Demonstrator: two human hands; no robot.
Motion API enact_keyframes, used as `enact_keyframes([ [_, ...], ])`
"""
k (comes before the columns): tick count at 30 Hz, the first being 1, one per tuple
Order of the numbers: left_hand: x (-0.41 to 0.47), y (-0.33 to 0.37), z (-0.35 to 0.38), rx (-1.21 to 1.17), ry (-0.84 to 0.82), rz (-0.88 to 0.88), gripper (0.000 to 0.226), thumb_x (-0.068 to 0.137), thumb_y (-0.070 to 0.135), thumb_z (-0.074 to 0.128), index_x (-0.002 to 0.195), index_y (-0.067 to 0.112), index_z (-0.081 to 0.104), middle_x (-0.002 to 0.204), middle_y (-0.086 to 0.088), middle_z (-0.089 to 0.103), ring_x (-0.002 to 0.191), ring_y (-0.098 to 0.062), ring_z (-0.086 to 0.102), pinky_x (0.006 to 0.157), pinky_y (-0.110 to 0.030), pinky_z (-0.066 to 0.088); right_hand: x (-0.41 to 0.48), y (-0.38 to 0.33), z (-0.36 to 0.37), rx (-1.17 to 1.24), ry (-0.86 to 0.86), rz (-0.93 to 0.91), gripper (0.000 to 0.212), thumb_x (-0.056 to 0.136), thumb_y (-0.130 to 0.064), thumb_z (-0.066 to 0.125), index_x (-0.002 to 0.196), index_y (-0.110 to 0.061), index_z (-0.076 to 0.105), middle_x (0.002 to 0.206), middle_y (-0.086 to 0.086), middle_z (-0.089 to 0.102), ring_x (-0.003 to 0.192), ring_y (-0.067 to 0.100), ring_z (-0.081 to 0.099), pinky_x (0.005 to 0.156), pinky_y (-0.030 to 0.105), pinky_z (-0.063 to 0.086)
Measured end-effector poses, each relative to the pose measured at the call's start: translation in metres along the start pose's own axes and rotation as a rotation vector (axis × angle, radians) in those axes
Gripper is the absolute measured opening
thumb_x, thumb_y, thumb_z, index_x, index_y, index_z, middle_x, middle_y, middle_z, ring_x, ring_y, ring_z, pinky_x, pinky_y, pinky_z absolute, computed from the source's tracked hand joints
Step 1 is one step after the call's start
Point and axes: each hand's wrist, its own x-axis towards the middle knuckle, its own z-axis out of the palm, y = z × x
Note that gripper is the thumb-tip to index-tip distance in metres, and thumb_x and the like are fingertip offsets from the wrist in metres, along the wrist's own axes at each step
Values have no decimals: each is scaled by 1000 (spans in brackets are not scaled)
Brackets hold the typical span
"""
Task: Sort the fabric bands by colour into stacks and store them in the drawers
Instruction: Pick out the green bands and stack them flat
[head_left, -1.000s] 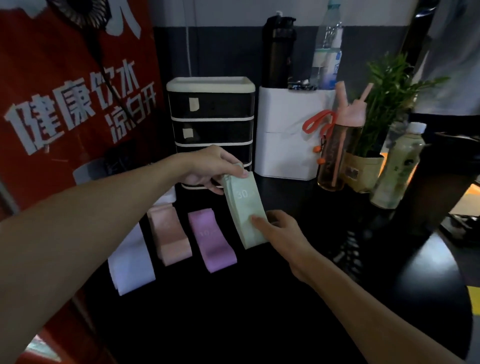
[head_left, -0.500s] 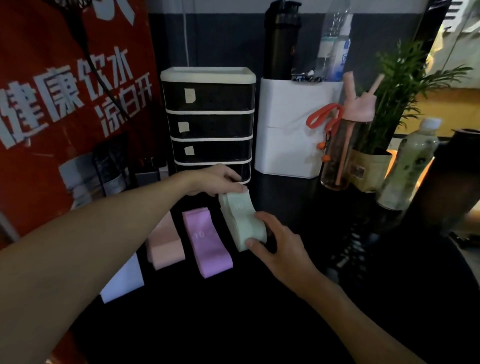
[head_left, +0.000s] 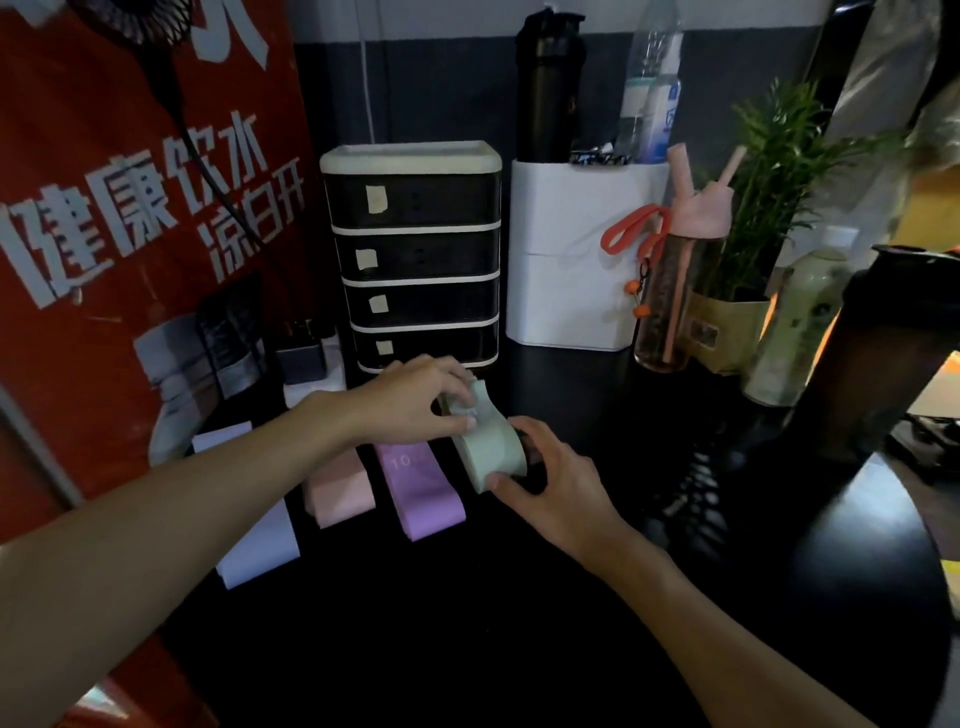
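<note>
Dark desk before the closed black drawer unit carries a white fabric band, a pink fabric band and a purple fabric band side by side. Just beside them the pale green fabric band is bent double: the left hand pinches its far end and the right hand curls its fingers round the near end, probably to fold it short enough for a drawer.

It is dim and flat here: the black worktop below my right hand is nearly lost in dark, save a faint sheen off to that hand's right. The pale green band I hold between it and my left hand catches what little light there is. A warm orange glow shows at the far right edge, where things smear soft, and the wide lens bows the red banner left of my hands.
</note>
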Motion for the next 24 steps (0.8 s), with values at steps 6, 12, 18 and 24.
enact_keyframes([
  [6,1,3,6,6,0,-16,35,91,48,64,120,29,67,138,12,47,123,-15,40,105,-48,37,-1,0,-1,35,8,12,60,67,-64,54,123,-44,42,102,-20,63,102,7,60,100,45,44],
  [12,1,10,4,-112,68,-38,48,76,60,59,109,29,72,121,18,51,118,-14,48,106,-48,40,0,-1,-1,70,10,32,68,67,-63,58,129,-40,41,111,-19,62,109,8,59,103,45,42],
  [18,-1,18,3,-163,73,-37,54,69,69,54,103,31,74,117,15,57,110,-14,54,100,-48,44,-2,1,-5,186,25,82,64,78,-40,74,134,-35,43,107,-19,62,107,4,60,102,36,46],
  [24,-6,27,-2,-115,84,-30,26,88,41,70,109,27,73,121,11,57,114,-15,47,105,-46,40,-5,-4,-13,208,47,84,67,79,-38,75,137,-29,43,109,-17,60,102,1,59,100,34,48],
])
